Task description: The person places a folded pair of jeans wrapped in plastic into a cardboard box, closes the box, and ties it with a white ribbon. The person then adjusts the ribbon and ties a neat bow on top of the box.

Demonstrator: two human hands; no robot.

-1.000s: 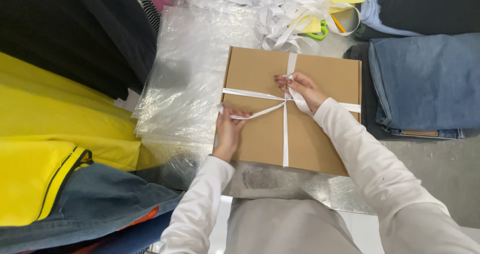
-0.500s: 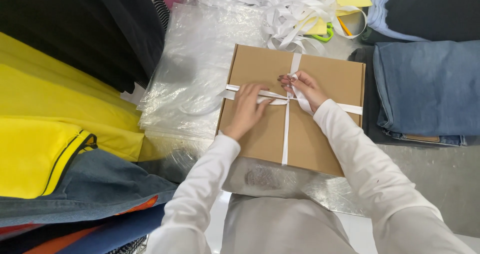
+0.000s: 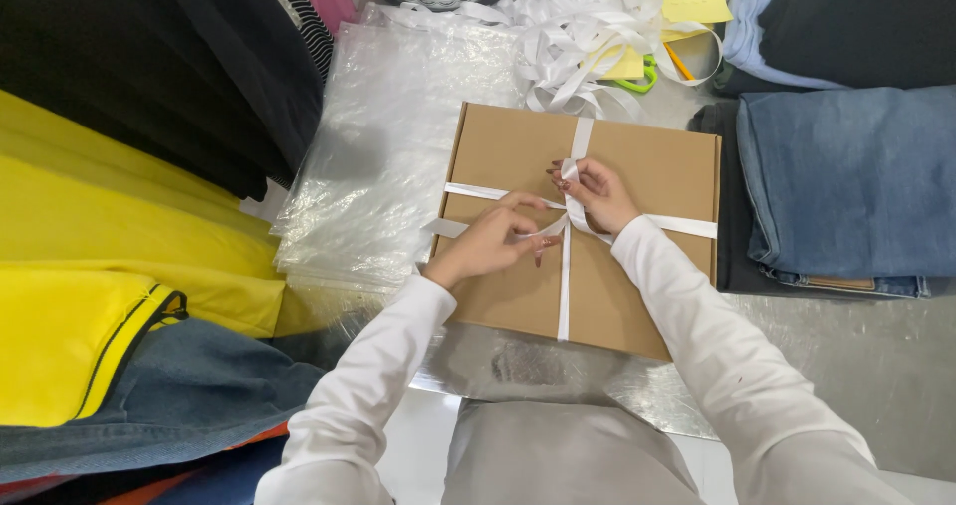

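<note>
A flat brown cardboard box [image 3: 657, 286] lies on a shiny metal table, wrapped crosswise with white ribbon [image 3: 564, 296]. My right hand [image 3: 602, 194] pinches the ribbon at the crossing in the middle of the lid. My left hand [image 3: 490, 241] rests on the lid just left of the crossing and holds a ribbon strand that runs towards the knot. A loose ribbon end [image 3: 443, 228] hangs over the box's left edge. Both arms are in white sleeves.
A stack of clear plastic bags [image 3: 393, 156] lies left of the box. Loose white ribbon [image 3: 578, 37], yellow notes and green scissors [image 3: 637, 75] sit behind it. Folded jeans [image 3: 846, 181] are on the right, yellow and black clothing [image 3: 110, 236] on the left.
My left hand has moved right along the lid, from the box's left edge to the ribbon crossing, bringing its strand with it. My right hand stays at the crossing.
</note>
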